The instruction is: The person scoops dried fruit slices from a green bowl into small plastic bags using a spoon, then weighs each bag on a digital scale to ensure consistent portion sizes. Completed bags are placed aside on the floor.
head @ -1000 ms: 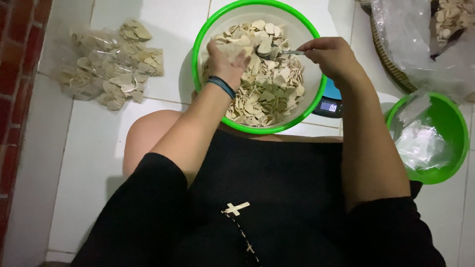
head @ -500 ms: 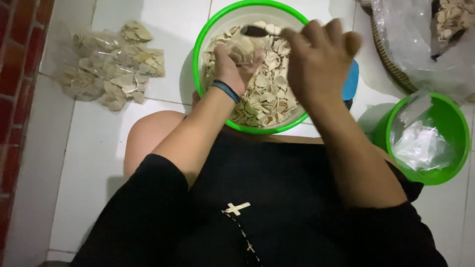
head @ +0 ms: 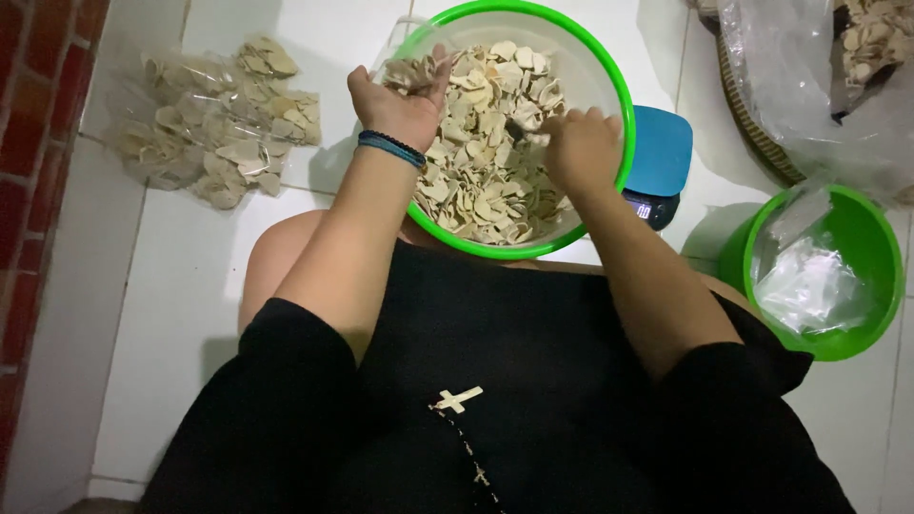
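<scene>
Head view, read from left to right. Against the brick edge, filled clear bags of pale chips (head: 214,119) lie on the white tile floor (head: 162,314), well apart from your hands. Your left hand (head: 400,95), with a dark band at the wrist, is raised over the left side of the green-rimmed basin (head: 621,90), fingers curled around a clear plastic bag holding some chips (head: 414,71). The loose chips (head: 486,152) fill the basin between your forearms. Your right hand (head: 576,148) is now down among these chips at the basin's right side, knuckles up and fingers bent into the heap; whether they are closed on chips or on a scoop cannot be told. Half a second ago this hand was lifted high over the basin; a second ago it reached in from the right. The change suggests a fresh gathering of chips, with the bag held ready beside it. Just beyond the rim sits a blue scale (head: 659,157), partly hidden. At far right stands a green tub of empty clear bags (head: 824,276), below a large plastic sack (head: 809,76).
</scene>
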